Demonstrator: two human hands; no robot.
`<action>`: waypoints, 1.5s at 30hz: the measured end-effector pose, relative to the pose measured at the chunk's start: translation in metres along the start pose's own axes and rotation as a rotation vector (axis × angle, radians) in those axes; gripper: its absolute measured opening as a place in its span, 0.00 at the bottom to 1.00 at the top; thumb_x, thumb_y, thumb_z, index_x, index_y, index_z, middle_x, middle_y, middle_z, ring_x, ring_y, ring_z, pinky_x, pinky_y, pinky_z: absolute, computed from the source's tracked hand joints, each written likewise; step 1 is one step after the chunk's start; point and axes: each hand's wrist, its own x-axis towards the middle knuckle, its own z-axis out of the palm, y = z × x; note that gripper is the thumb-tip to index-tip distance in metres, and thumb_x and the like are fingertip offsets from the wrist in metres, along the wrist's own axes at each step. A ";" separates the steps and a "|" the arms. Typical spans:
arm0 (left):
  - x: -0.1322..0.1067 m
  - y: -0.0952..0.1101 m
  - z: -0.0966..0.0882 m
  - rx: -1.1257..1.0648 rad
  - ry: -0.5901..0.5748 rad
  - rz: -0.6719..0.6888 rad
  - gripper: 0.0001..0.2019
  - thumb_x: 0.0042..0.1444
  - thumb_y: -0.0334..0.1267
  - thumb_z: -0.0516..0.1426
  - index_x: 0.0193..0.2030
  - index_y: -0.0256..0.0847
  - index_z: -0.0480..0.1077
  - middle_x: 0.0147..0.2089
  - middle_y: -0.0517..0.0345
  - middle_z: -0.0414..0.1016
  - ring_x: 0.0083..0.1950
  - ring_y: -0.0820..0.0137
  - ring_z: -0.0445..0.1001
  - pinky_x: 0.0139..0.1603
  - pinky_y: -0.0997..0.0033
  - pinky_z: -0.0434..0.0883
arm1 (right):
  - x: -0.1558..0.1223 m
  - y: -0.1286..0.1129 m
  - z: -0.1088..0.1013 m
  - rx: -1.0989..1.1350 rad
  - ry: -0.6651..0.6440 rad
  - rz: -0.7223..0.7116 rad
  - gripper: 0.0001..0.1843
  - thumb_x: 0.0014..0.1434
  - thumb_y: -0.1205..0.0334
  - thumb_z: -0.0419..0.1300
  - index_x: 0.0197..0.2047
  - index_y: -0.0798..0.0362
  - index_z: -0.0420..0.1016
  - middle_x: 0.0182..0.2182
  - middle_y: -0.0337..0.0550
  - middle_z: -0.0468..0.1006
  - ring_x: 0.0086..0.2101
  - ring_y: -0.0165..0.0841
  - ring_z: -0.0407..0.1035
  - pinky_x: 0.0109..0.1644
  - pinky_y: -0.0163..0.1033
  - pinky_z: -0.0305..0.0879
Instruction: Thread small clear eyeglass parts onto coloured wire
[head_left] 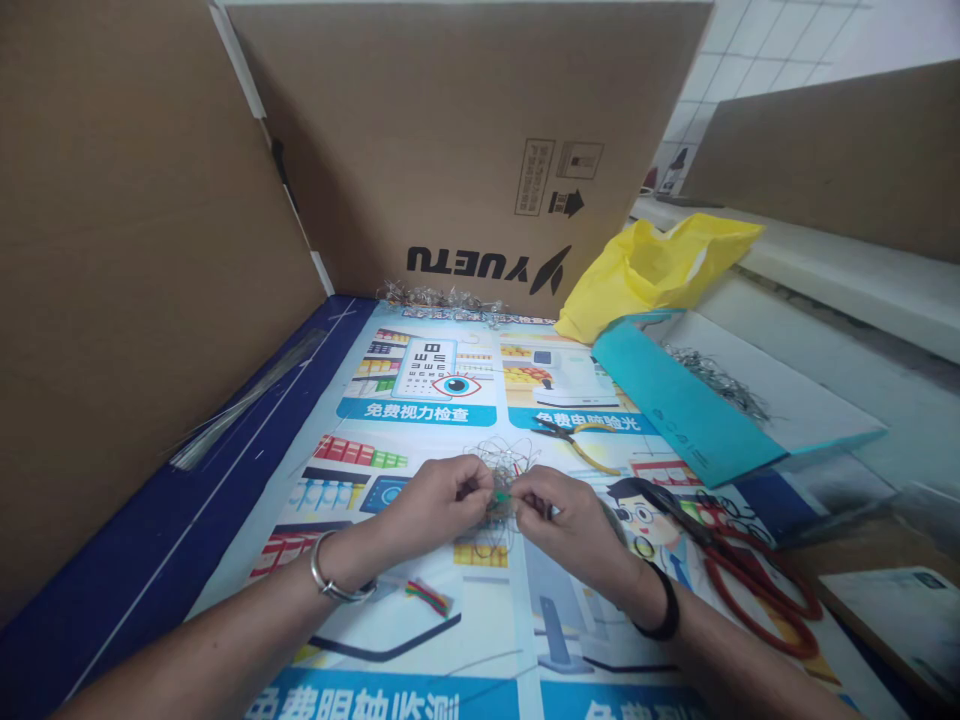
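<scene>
My left hand (pixel 457 492) is closed, its thumb and fingers pinched at one end of a small green piece (pixel 503 496). At the other end my right hand (pixel 559 510) pinches too, its fingers curled. The piece is mostly hidden by the fingertips, so its kind is unclear. Right behind and under both hands lies a loose tangle of thin wire (pixel 499 455) on the printed poster sheet (pixel 480 640). Nearer to me, below the left hand, is a short bundle of coloured strands (pixel 427 597), red, yellow and green.
Yellow-handled pliers (pixel 585 445) and large red-handled scissors (pixel 739 565) lie to the right. A blue open folder (pixel 675 400) holds a wire pile (pixel 716 380), near a yellow bag (pixel 660 265). Cardboard walls (pixel 450 130) stand behind and left. Straight wires (pixel 247 405) lie left; clear tangled pieces (pixel 442 300) lie at the back.
</scene>
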 end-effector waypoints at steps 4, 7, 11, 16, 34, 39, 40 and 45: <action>-0.001 0.000 0.001 -0.039 0.000 0.026 0.07 0.50 0.30 0.51 0.33 0.38 0.70 0.29 0.61 0.71 0.29 0.75 0.66 0.30 0.77 0.63 | 0.000 -0.001 0.001 0.008 0.003 0.015 0.10 0.46 0.75 0.52 0.26 0.52 0.70 0.21 0.35 0.69 0.23 0.27 0.63 0.27 0.31 0.58; -0.002 0.002 0.001 -0.031 0.007 0.036 0.11 0.49 0.30 0.53 0.39 0.39 0.72 0.30 0.60 0.73 0.30 0.74 0.68 0.31 0.76 0.65 | 0.001 -0.003 0.001 0.019 -0.003 0.040 0.09 0.46 0.75 0.53 0.25 0.52 0.70 0.20 0.36 0.69 0.23 0.27 0.63 0.27 0.30 0.58; -0.003 0.003 0.003 0.072 0.041 0.101 0.10 0.49 0.31 0.56 0.39 0.42 0.74 0.33 0.60 0.74 0.34 0.72 0.70 0.36 0.74 0.66 | 0.001 -0.005 0.002 0.049 -0.027 0.060 0.09 0.47 0.74 0.53 0.25 0.52 0.71 0.21 0.36 0.71 0.23 0.27 0.64 0.28 0.30 0.59; -0.003 -0.001 0.009 0.147 0.107 0.147 0.06 0.52 0.30 0.55 0.32 0.42 0.74 0.30 0.60 0.74 0.35 0.71 0.70 0.37 0.74 0.65 | 0.000 -0.003 0.004 0.050 -0.018 0.071 0.09 0.47 0.74 0.53 0.24 0.52 0.71 0.20 0.35 0.70 0.23 0.27 0.63 0.27 0.30 0.58; -0.006 -0.006 0.008 -0.160 0.074 0.230 0.05 0.56 0.30 0.52 0.31 0.38 0.68 0.32 0.57 0.70 0.36 0.72 0.68 0.40 0.71 0.66 | -0.002 0.000 0.009 -0.074 0.020 0.059 0.07 0.43 0.75 0.51 0.20 0.53 0.64 0.17 0.33 0.63 0.21 0.25 0.57 0.24 0.30 0.50; -0.007 -0.011 0.010 -0.228 0.010 0.266 0.06 0.59 0.32 0.51 0.33 0.38 0.67 0.36 0.54 0.72 0.40 0.70 0.70 0.44 0.68 0.66 | -0.003 -0.002 0.009 -0.070 -0.011 0.104 0.08 0.41 0.75 0.50 0.19 0.53 0.60 0.16 0.32 0.61 0.20 0.24 0.55 0.23 0.30 0.47; -0.008 -0.011 0.011 -0.233 0.012 0.260 0.06 0.59 0.33 0.50 0.33 0.38 0.66 0.36 0.54 0.71 0.40 0.70 0.70 0.44 0.68 0.66 | -0.003 -0.003 0.009 -0.066 -0.014 0.105 0.07 0.41 0.75 0.50 0.19 0.53 0.60 0.16 0.32 0.61 0.20 0.24 0.55 0.23 0.30 0.47; -0.008 -0.010 0.014 -0.237 0.077 0.215 0.06 0.60 0.35 0.49 0.34 0.38 0.63 0.35 0.56 0.69 0.38 0.71 0.68 0.42 0.69 0.65 | -0.002 -0.005 0.010 -0.046 -0.003 0.071 0.07 0.42 0.75 0.50 0.20 0.53 0.62 0.17 0.33 0.63 0.20 0.25 0.56 0.24 0.30 0.48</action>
